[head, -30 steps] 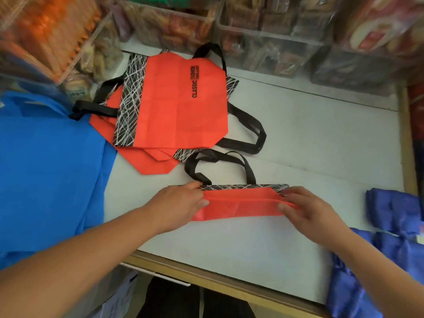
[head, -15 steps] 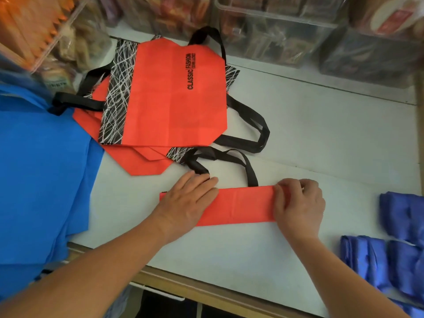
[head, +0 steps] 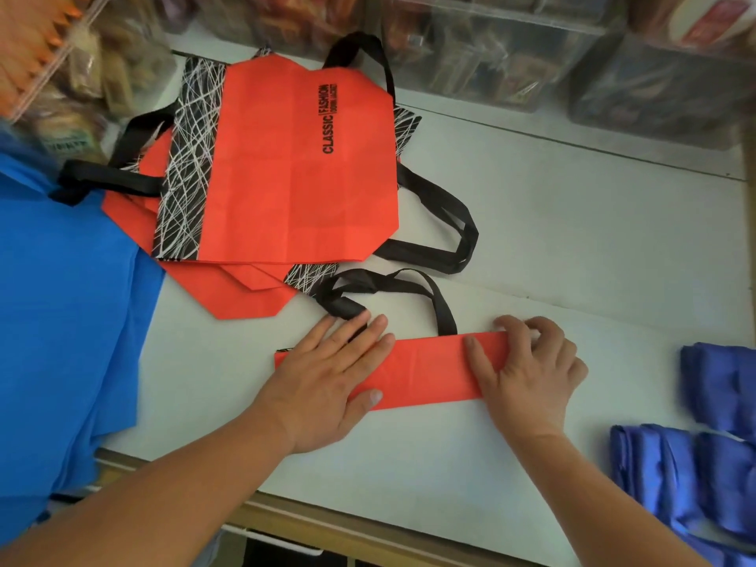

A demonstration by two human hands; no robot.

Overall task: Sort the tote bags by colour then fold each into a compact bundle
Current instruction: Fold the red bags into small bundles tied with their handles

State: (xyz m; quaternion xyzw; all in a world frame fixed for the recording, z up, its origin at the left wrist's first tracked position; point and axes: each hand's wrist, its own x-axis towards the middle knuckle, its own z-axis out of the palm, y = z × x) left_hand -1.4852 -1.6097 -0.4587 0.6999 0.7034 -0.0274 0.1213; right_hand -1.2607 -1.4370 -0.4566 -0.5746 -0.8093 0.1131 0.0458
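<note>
Orange-red, lying as tote bag [head: 425,370] folded into narrow strip; being pressed by flat left hand [head: 327,382], being pinched at end by curled right hand [head: 527,370].

head cam | single view | looks forward and down, close over white table [head: 572,247] | near edge at bottom

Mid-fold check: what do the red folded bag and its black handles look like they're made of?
Red folded bag: probably thin non-woven fabric, matte; it lies flat and keeps crisp, paper-like crease lines. Black handles: flat, limp strap, likely the same non-woven or webbing, matte; the weave is too blurred to tell.
</note>
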